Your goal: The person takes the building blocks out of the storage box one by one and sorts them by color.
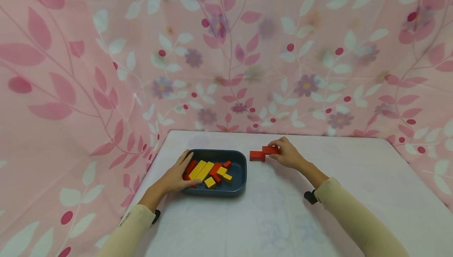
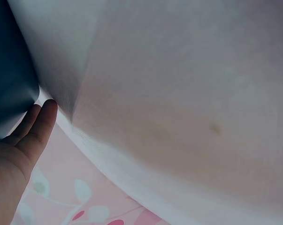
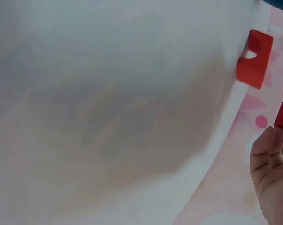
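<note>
My left hand (image 1: 175,176) holds the left end of a dark blue tray (image 1: 242,182), its thumb stretched over the inside. In the left wrist view, two fingers (image 2: 40,129) lie along the tray's outer wall. Red and yellow toy blocks lie loosely in the tray, among them two long yellow blocks (image 1: 204,171). My right hand (image 1: 288,155) pinches a red block (image 1: 270,150) to the right of the tray. Just left of it, a red arch block (image 1: 257,156) rests on the table; its cut-out shows in the right wrist view. Whether the two red blocks touch, I cannot tell.
A pale cloth covers the table (image 1: 269,217). Behind it and along its left side hangs a pink floral curtain (image 1: 226,52). A dark wrist camera (image 1: 310,197) sits under the right sleeve.
</note>
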A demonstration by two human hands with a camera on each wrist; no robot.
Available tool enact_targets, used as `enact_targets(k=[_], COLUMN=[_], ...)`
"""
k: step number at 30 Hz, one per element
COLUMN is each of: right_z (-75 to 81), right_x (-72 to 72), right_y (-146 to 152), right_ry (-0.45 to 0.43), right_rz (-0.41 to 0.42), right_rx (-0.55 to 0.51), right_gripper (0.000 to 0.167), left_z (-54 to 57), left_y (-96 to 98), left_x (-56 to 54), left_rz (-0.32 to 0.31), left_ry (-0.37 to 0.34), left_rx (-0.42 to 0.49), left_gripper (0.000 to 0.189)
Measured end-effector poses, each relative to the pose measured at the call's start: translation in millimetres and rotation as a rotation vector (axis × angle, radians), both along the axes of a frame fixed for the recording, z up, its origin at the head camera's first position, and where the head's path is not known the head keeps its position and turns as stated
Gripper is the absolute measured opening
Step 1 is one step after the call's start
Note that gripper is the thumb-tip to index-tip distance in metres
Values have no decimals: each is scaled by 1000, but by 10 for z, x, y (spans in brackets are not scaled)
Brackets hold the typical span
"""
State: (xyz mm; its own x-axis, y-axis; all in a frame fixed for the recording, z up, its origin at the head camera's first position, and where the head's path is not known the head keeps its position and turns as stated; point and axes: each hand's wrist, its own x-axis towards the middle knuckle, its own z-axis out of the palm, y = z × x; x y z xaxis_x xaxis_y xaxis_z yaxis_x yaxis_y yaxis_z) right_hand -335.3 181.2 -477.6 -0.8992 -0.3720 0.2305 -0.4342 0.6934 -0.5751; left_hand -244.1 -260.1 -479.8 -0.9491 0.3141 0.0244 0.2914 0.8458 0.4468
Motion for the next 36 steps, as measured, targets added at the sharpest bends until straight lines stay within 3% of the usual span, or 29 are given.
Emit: enact_targets(k=[6, 10, 15, 26, 30, 36], right_z=[-140, -179, -194, -282, -282, -283], right_x=[-86, -102, -109, -168, -186, -196], right_y=[203, 285, 314, 285, 299, 308], right_ry=[-44, -113, -187, -319, -378, -430], right_rz=[-31, 1, 45, -6, -51, -53], right_rx=[27, 55, 70, 63, 38, -41], right_gripper=[31, 31, 32, 37, 43, 38], left_z=[2, 6, -7, -7, -1, -4], left_y=[6, 7, -3, 1, 3, 2], left_x=[3, -2, -21, -10, -21, -21], left_rz=[7, 9, 11, 20, 22, 21], left_ry=[-10, -23, -26, -40, -37, -45], left_rx=[18, 20, 9, 11, 11, 13], left_gripper=[110, 110, 110, 106, 106, 106])
